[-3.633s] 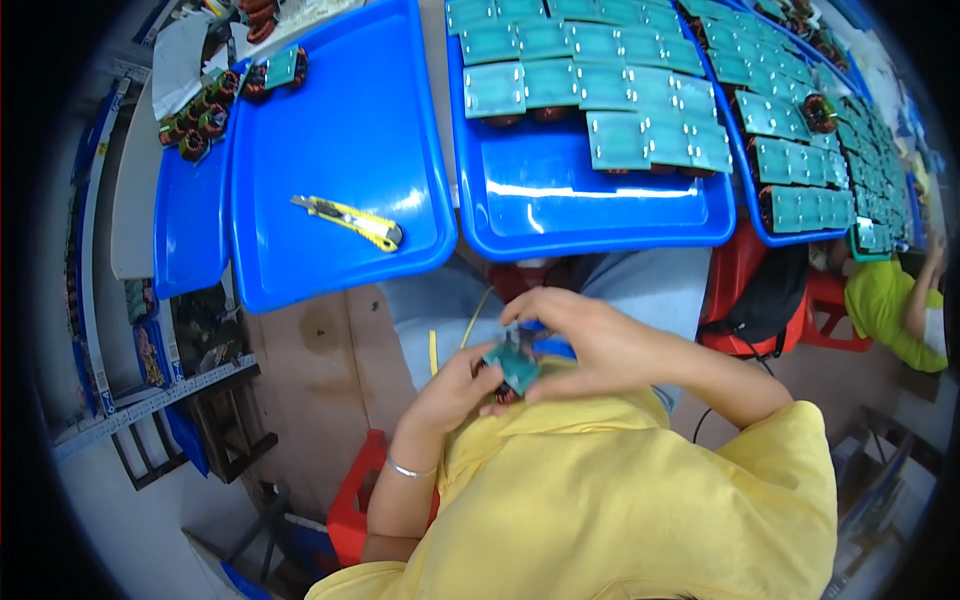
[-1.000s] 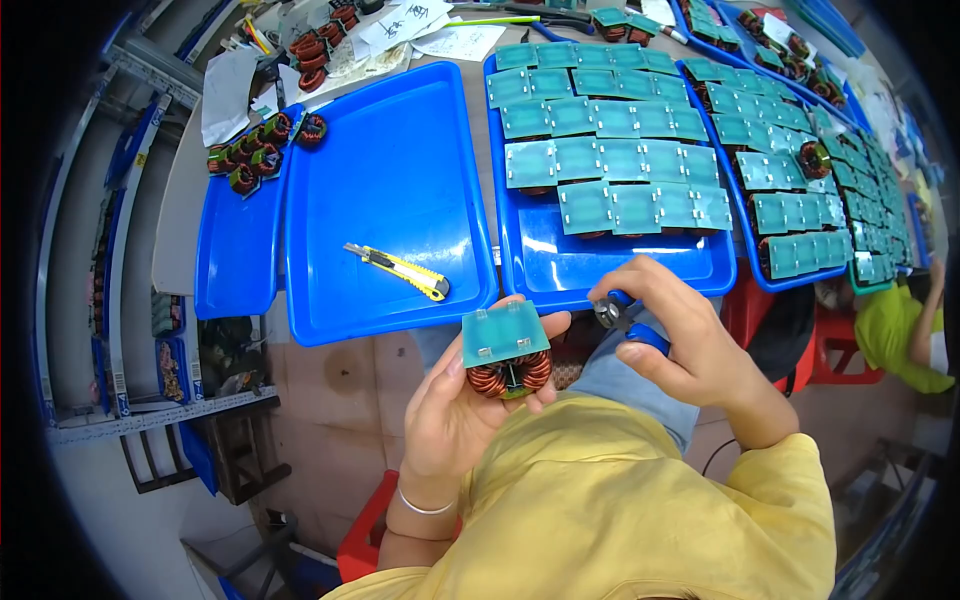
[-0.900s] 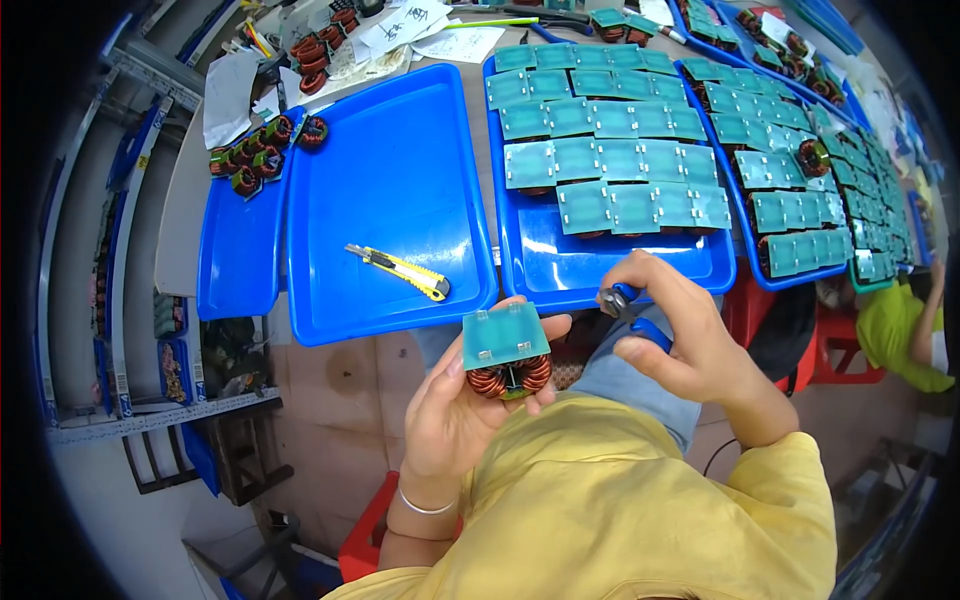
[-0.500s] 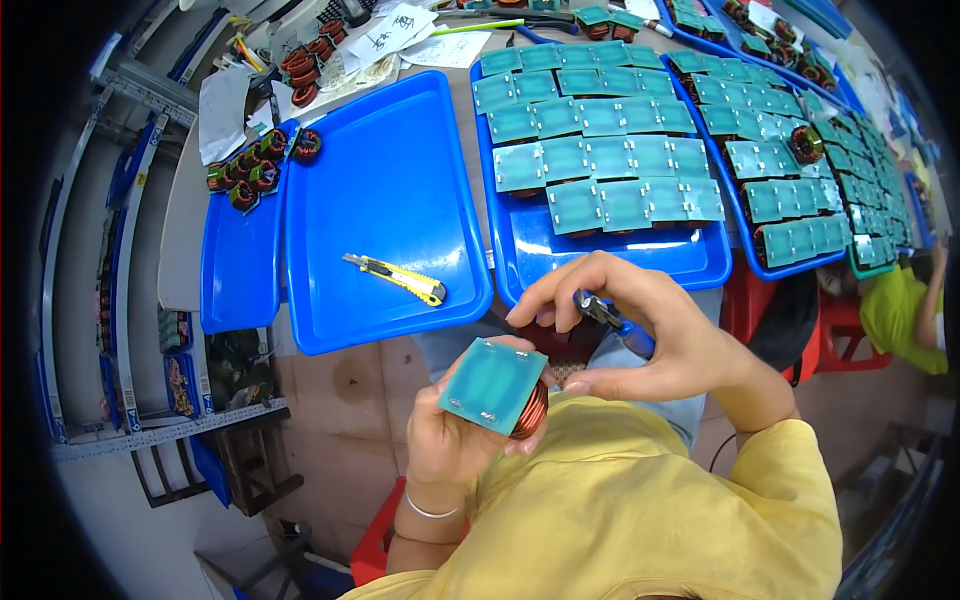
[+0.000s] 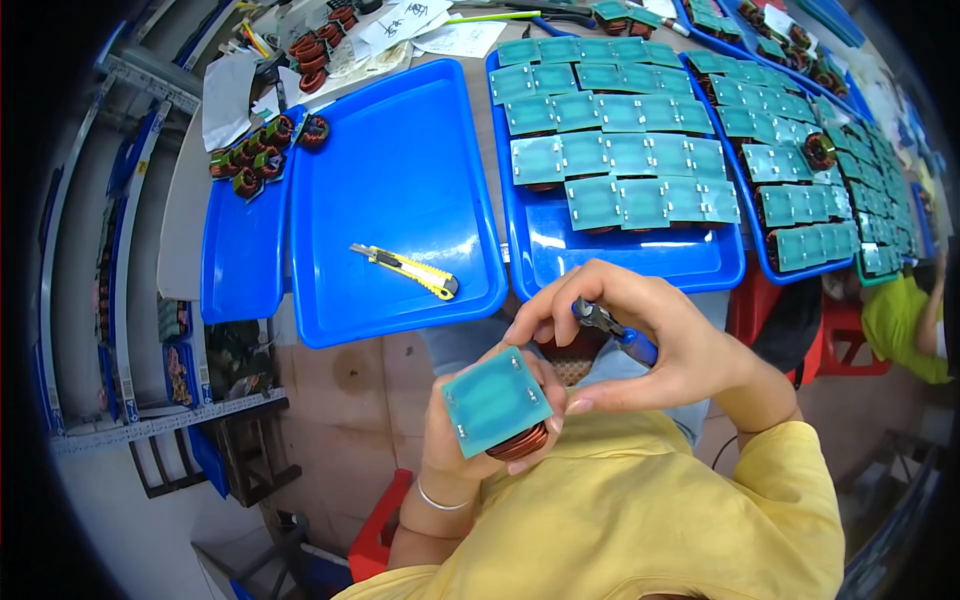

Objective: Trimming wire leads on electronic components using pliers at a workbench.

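Note:
My left hand grips a copper-wound coil mounted under a square green circuit board. The board's face is up, with small solder spots near its corners. Close on the right, my right hand holds blue-handled cutters, their metal head pointing up and left between thumb and fingers. Its index fingertip reaches the far edge of the board, but whether it touches is hard to tell. A yellow utility knife lies in the large blue tray beyond my hands.
To the right, a blue tray holds rows of green boards on coils; another blue tray holds more. A narrow blue tray on the left carries several coils. A co-worker's sleeve shows far right.
The green board has turned in my left hand, so its corners and coil face differently. My right hand's fingertips have come nearer to it, still holding the cutters. The view shifted slightly.

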{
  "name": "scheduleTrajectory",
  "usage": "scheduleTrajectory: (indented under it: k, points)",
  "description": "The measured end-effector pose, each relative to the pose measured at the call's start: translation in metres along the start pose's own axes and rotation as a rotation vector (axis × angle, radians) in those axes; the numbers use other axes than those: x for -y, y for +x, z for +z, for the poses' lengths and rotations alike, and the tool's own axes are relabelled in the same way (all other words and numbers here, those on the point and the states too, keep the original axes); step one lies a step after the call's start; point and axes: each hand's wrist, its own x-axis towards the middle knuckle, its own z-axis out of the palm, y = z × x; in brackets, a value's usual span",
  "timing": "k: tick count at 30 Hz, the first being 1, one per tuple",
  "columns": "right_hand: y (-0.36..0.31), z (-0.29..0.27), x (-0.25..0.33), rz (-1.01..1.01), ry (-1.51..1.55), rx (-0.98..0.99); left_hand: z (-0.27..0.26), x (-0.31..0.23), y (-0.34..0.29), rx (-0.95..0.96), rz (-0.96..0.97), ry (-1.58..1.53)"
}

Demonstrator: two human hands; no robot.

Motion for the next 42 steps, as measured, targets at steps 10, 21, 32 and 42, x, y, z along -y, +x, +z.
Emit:
scheduleTrajectory:
  k: [10, 21, 32, 42]
  points:
    - [0.005, -0.001, -0.004, 0.031, -0.011, -0.004, 0.000, -0.007, 0.002, -0.043, -0.057, -0.007]
    - [0.014, 0.003, 0.017, -0.132, -0.677, 0.205, 0.018, -0.045, 0.010, -0.382, -0.290, 0.741]
    - [0.034, -0.017, -0.015, -0.145, -1.075, -0.095, -0.066, -0.270, 0.124, -0.868, 0.996, 2.859]
    - [0.047, -0.028, -0.048, -0.131, -1.353, -0.213, -0.104, -0.285, 0.153, -1.049, 0.707, 2.964]
